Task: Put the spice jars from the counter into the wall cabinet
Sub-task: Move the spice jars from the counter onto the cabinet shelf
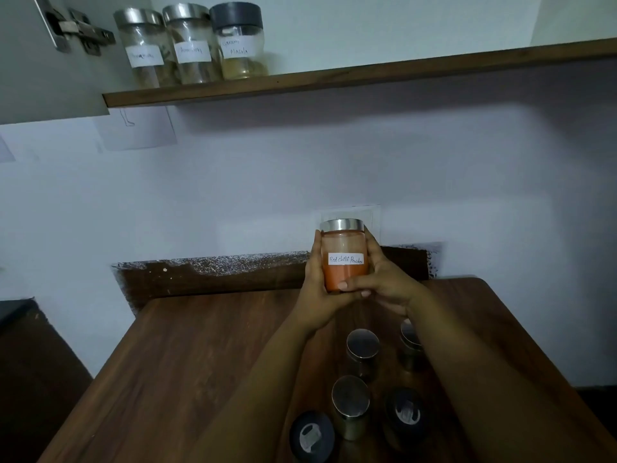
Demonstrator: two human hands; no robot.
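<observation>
A glass jar of red chilli powder [344, 248] with a steel lid and a white label is held upright above the counter's far edge. My left hand [317, 289] grips its left side and base. My right hand [384, 279] wraps its right side, thumb across the front. Three jars stand on the cabinet shelf [367, 75] at its left end: two steel-lidded ones [143, 48] [192, 45] and a black-lidded garam masala jar [242, 41]. Several more jars stand on the wooden counter [200, 345] under my arms, including a steel-lidded one [363, 345] and a black-lidded one [312, 436].
The open cabinet door with its hinge [76, 31] hangs at the upper left. The shelf stretches bare to the right of the three jars. A wall socket plate [374, 215] sits behind the held jar. A dark backsplash strip [217, 275] lines the counter's rear.
</observation>
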